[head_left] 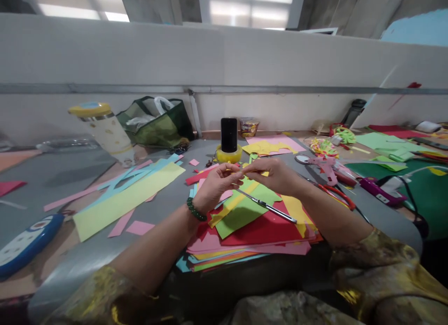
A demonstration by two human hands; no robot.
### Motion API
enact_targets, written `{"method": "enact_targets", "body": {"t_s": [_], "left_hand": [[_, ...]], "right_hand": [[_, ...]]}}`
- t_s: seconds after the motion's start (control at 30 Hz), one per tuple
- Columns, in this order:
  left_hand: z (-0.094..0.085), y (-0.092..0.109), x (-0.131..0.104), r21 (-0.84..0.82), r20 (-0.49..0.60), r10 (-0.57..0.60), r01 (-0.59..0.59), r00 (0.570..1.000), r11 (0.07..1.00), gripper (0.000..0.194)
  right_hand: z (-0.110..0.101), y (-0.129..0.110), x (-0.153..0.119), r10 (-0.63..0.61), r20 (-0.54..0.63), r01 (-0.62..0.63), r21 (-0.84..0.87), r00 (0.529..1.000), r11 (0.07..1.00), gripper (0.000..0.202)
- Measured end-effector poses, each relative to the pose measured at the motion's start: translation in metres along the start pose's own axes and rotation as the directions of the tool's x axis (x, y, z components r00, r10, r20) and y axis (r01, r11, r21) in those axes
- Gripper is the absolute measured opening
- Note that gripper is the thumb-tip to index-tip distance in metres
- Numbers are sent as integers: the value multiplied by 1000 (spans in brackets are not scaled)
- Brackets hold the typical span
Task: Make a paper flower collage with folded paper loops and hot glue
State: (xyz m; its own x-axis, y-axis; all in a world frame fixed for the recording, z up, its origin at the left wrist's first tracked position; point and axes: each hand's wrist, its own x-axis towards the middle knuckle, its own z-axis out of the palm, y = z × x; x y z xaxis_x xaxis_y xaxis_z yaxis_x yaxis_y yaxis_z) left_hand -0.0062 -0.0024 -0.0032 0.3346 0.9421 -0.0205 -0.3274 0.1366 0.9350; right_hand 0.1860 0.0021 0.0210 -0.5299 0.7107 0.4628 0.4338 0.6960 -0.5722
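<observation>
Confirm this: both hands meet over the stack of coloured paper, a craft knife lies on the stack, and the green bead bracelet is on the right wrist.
Not quite. The head view shows the green bead bracelet on the left wrist. The rest holds: left hand and right hand meet over the paper stack, with the craft knife lying on it.

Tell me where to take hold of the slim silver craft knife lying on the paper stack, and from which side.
Grip the slim silver craft knife at its thicker lower-right handle end, coming down from above on the right. It lies flat and diagonal on the stack of coloured paper sheets, its narrow tip pointing up-left toward the right hand, so that end is best avoided.
</observation>
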Motion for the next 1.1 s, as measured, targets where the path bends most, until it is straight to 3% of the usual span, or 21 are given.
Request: {"method": "enact_targets", "body": {"t_s": [0.23, 0.43, 0.63, 0.9, 1.1], "left_hand": [[-4, -5, 4, 138, 29, -56, 52, 998, 989, 38], [-1, -11, 4, 163, -27, -74, 77, 997, 984, 32], [4, -7, 1, 50, -34, -182, 184, 983, 982, 14], [0, -10, 2, 187, 31, -125, 117, 992, 975, 35], [-4, -10, 3, 308, 59, -78, 56, 995, 950, 34]], "right_hand": [[12, 16, 0, 175, 3, -157, 456, 985, 876, 29], [26, 24, -3, 274, -119, -180, 503, 954, 845, 29], [28, 31, -4, 329, -126, -188, 613, 936, 768, 46], [31, 25, -3, 394, -110, -208, 705, 913, 678, 47], [34, 28, -1, 428, -68, -245, 734, 901, 633, 47]]}}
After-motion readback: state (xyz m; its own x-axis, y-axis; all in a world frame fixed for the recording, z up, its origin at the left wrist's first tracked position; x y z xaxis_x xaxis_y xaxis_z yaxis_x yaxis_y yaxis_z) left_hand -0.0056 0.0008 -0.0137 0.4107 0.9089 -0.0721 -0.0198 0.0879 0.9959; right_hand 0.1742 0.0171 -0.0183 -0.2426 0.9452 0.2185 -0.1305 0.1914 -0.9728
